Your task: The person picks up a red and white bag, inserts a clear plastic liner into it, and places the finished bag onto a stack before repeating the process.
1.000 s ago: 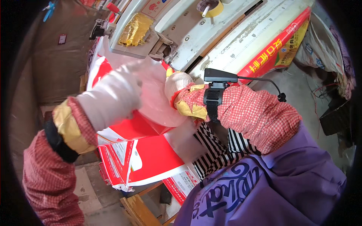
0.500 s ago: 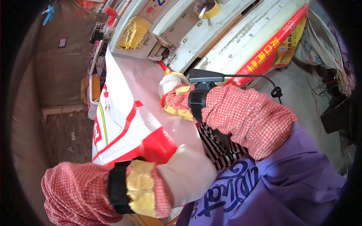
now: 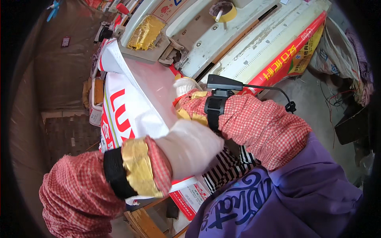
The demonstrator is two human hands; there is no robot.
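A large white woven plastic bag (image 3: 139, 107) with red print and a pinkish inner side lies under the machine's end and slopes down to the left. My left hand (image 3: 194, 144), in a pale glove, is over the bag's near edge and smeared by motion. Its fingers cannot be made out. Farther off, my right hand (image 3: 185, 86), also gloved, reaches to the bag beside the head of a pale sewing machine (image 3: 190, 59). My right wrist hides most of that hand, so its grip does not show.
On the machine bed sits a roll of yellow tape (image 3: 228, 15) with a white stick in it. A red and yellow printed strip (image 3: 285, 55) runs along the table edge. Wooden bars (image 3: 143, 224) stand below. A clear plastic sack (image 3: 337, 59) hangs at the right.
My left hand has moved up and to the right, nearer the right wrist. The bag has shifted, its upper left side now folded over and its red print more exposed. My right hand stays near the machine.
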